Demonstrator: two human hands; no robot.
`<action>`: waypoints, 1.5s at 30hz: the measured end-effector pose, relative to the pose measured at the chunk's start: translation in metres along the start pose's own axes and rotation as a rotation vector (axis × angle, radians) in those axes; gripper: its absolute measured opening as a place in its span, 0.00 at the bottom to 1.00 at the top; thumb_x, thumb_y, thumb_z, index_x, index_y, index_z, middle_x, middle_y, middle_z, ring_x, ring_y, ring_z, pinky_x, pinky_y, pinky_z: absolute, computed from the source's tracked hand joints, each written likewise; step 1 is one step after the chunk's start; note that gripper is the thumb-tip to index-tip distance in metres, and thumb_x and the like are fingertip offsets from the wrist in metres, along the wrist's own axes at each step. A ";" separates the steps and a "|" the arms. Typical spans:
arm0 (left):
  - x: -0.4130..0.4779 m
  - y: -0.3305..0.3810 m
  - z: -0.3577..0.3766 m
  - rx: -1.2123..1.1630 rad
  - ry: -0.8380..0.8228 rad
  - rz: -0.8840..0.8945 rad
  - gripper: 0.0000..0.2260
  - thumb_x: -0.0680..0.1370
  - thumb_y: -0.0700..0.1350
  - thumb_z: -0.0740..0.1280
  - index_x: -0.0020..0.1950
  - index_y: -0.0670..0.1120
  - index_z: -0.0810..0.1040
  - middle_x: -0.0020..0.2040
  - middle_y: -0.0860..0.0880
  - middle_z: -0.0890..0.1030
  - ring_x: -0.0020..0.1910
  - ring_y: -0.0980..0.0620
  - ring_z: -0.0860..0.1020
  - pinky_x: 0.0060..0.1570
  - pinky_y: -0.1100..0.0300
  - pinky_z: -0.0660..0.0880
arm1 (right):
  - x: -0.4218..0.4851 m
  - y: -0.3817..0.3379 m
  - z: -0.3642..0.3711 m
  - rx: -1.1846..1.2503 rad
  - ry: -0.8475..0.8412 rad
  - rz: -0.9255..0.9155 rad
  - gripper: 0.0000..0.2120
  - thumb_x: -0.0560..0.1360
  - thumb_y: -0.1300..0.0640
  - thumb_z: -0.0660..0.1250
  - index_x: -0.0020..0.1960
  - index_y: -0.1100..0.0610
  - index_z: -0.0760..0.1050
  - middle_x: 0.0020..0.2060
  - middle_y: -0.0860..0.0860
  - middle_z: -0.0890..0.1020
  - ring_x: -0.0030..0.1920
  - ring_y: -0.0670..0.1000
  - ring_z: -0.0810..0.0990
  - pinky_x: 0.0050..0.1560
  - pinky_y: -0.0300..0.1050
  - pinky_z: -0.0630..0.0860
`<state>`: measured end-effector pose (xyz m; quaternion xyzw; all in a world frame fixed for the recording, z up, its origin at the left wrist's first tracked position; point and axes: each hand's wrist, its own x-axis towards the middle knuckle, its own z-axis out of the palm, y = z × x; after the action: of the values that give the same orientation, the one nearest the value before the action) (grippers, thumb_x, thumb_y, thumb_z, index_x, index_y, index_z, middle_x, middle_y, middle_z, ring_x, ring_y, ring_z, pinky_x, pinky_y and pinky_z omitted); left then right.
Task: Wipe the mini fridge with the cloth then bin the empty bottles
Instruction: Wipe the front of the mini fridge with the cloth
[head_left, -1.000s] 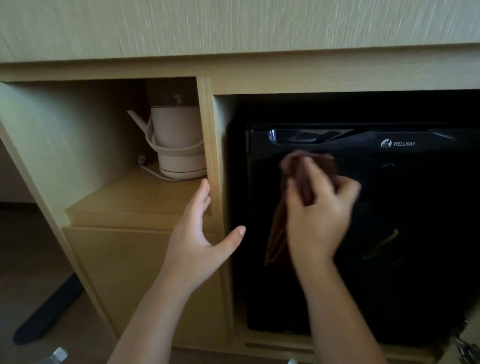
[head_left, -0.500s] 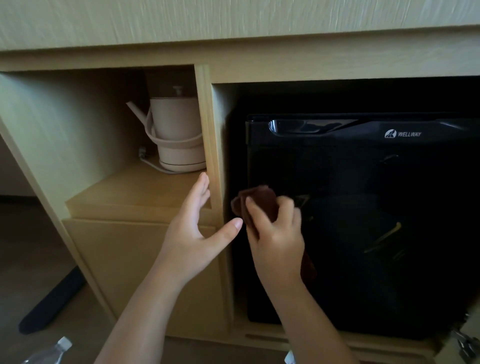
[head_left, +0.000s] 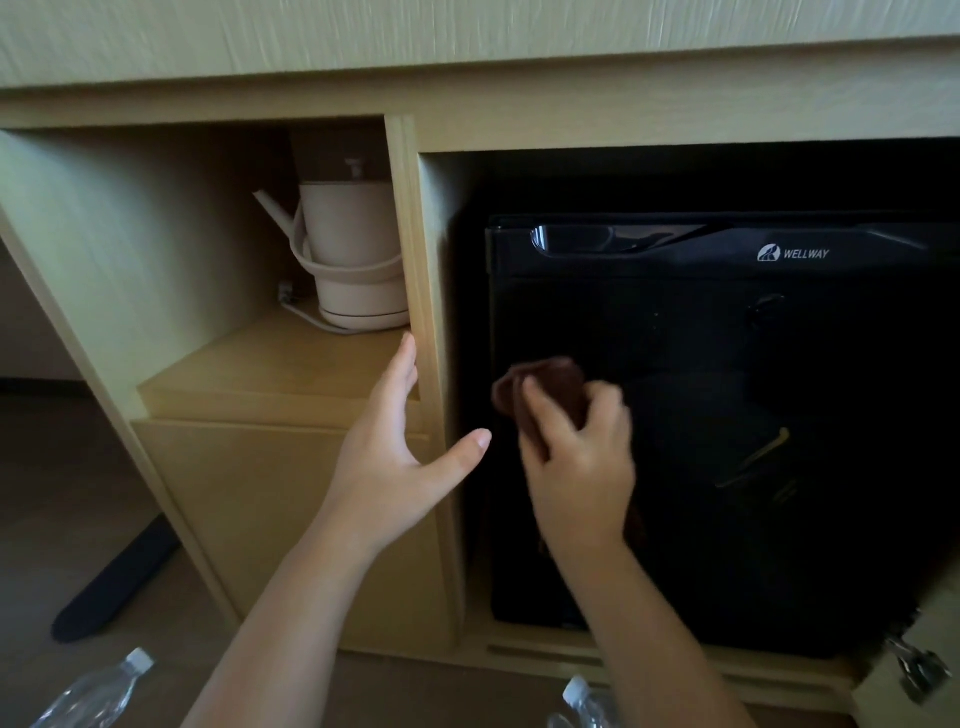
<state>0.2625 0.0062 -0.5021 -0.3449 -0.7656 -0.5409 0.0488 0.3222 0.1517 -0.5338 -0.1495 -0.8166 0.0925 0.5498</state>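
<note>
A black mini fridge (head_left: 753, 415) stands in the right cabinet bay, its door closed. My right hand (head_left: 582, 467) grips a bunched brown cloth (head_left: 550, 389) and presses it against the left part of the fridge door at mid height. My left hand (head_left: 395, 457) is flat against the wooden divider (head_left: 421, 291) left of the fridge, fingers straight and thumb spread. Two clear plastic bottles with white caps lie on the floor: one bottle (head_left: 98, 691) at the bottom left, the other bottle (head_left: 584, 701) at the bottom centre, mostly cut off.
A beige kettle (head_left: 353, 260) with its cord stands on the shelf in the left bay, above a closed drawer front (head_left: 270, 519). A cabinet door hinge (head_left: 914, 665) shows at the lower right. A dark furniture leg (head_left: 114, 582) lies on the floor at left.
My right hand dragged the cloth from the upper door down and left, then shifted slightly right. The left hand stayed on the divider. The view tilted down, bringing the bottles in.
</note>
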 end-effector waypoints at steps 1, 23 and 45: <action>0.000 0.000 0.001 0.005 -0.003 0.003 0.45 0.62 0.67 0.67 0.73 0.64 0.48 0.72 0.65 0.57 0.68 0.70 0.56 0.61 0.66 0.57 | -0.011 0.001 0.003 -0.029 -0.061 -0.052 0.21 0.63 0.62 0.76 0.56 0.56 0.79 0.46 0.63 0.77 0.41 0.62 0.77 0.29 0.48 0.78; 0.001 0.000 0.000 0.053 0.046 0.005 0.43 0.61 0.67 0.65 0.72 0.64 0.52 0.67 0.73 0.59 0.64 0.72 0.63 0.55 0.68 0.60 | 0.018 0.020 -0.022 0.202 0.105 0.067 0.19 0.68 0.60 0.72 0.58 0.52 0.78 0.48 0.61 0.74 0.45 0.60 0.77 0.42 0.51 0.78; -0.002 0.009 -0.001 0.038 -0.019 -0.029 0.44 0.60 0.68 0.66 0.72 0.65 0.49 0.71 0.69 0.55 0.68 0.68 0.60 0.57 0.66 0.59 | 0.063 0.060 -0.055 0.111 0.273 0.268 0.18 0.70 0.55 0.70 0.59 0.51 0.76 0.51 0.57 0.71 0.46 0.56 0.75 0.48 0.40 0.69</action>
<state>0.2689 0.0058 -0.4958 -0.3380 -0.7810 -0.5237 0.0400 0.3592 0.2288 -0.4770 -0.2375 -0.7007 0.1888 0.6457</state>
